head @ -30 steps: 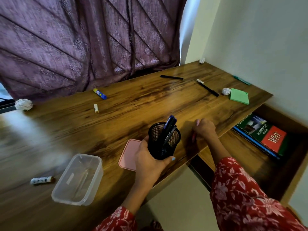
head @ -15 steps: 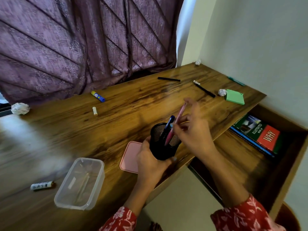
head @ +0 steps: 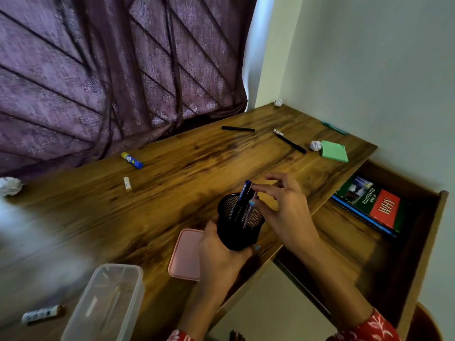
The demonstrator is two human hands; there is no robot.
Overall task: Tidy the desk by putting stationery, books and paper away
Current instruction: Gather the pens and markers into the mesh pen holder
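Pens (head: 242, 203) stand half-hidden in the mesh cup (head: 237, 223), left hand's (head: 219, 257) grip holding it; right hand (head: 283, 207) loose-fingered above.

A purple patterned curtain (head: 103, 77) fills the view from nine to twelve o'clock, with a bright strip of daylight at its right edge. A pale bare wall (head: 369, 70) rises at two o'clock behind the wooden desk (head: 172, 193).

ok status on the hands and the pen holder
Left hand grips the mesh pen holder. Right hand open above it, pink pen inside. Nothing in the way.
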